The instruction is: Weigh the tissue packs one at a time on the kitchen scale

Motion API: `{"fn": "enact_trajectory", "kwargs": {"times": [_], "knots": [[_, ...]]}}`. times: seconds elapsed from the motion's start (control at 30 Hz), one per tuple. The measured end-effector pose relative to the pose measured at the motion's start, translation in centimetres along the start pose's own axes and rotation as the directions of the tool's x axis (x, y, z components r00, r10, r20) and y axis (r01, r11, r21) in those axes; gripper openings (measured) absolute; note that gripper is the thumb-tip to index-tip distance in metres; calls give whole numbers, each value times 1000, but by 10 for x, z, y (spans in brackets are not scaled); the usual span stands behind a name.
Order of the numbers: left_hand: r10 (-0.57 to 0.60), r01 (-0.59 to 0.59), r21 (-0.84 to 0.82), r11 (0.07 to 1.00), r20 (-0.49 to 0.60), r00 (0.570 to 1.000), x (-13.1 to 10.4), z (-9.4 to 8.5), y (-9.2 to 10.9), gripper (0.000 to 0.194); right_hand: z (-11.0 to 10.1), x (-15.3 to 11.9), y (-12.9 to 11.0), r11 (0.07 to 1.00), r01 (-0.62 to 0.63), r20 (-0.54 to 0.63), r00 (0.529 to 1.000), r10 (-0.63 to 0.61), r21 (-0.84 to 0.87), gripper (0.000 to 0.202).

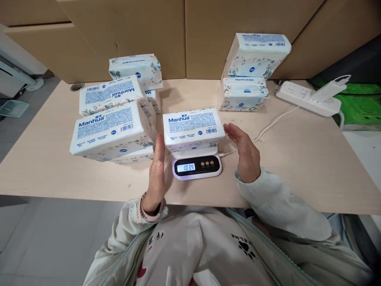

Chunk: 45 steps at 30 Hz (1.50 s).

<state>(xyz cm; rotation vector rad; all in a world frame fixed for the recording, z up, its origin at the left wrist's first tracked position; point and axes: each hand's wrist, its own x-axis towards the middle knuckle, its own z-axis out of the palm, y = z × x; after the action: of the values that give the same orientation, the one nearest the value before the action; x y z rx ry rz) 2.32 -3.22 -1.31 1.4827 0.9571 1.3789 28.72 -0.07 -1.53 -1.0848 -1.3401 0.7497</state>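
Note:
A white Manhua tissue pack (193,126) lies flat on a small white digital scale (197,174), whose lit display reads 103.4. My left hand (157,174) is upright beside the pack's left end, fingers stretched out, holding nothing. Off the pack's right end, my right hand (244,153) is held with its fingers extended and nothing in it. Several more tissue packs (111,129) are piled to the left. At the back right, one pack (256,55) rests on top of another (244,94).
Cardboard boxes (125,35) line the back of the wooden table (297,174). A white power strip (308,97) with a plugged-in charger sits at the back right, its cable running to the scale. A round hole is at the table's back left.

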Motion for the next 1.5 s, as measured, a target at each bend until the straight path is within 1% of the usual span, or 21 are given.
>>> {"fn": "enact_trajectory", "kwargs": {"times": [0.27,0.43,0.63,0.83,1.0,1.23,1.4,1.47,1.5], "knots": [[-14,14,1,1000,-8,1000,-1,-1,-1,65,0,-1,0,1000,-18,8,1000,18,-6,52],[10,-10,-6,1000,-3,1000,0,0,-1,62,-1,-1,1,1000,0,10,1000,0,13,48],[-5,4,-8,1000,-21,1000,-1,1,-1,65,-1,-1,0,1000,-16,16,1000,15,6,51],[3,-3,-12,1000,-15,1000,0,2,1,61,-1,-1,-1,1000,5,16,1000,-5,14,47],[-18,18,0,1000,-29,999,0,2,3,63,-2,-1,0,1000,-7,19,1000,7,-7,51],[-15,15,6,1000,-49,999,0,1,0,64,-1,-1,-2,1000,6,19,1000,-6,-3,49],[-28,30,32,999,-46,999,6,6,9,63,-1,1,-2,998,41,16,999,-41,-53,46],[-37,38,63,997,-19,999,13,9,15,62,-2,6,0,994,44,37,998,-40,-97,55],[-33,33,79,996,-9,999,17,10,16,63,-2,10,1,992,38,60,998,-30,-123,65]]}}
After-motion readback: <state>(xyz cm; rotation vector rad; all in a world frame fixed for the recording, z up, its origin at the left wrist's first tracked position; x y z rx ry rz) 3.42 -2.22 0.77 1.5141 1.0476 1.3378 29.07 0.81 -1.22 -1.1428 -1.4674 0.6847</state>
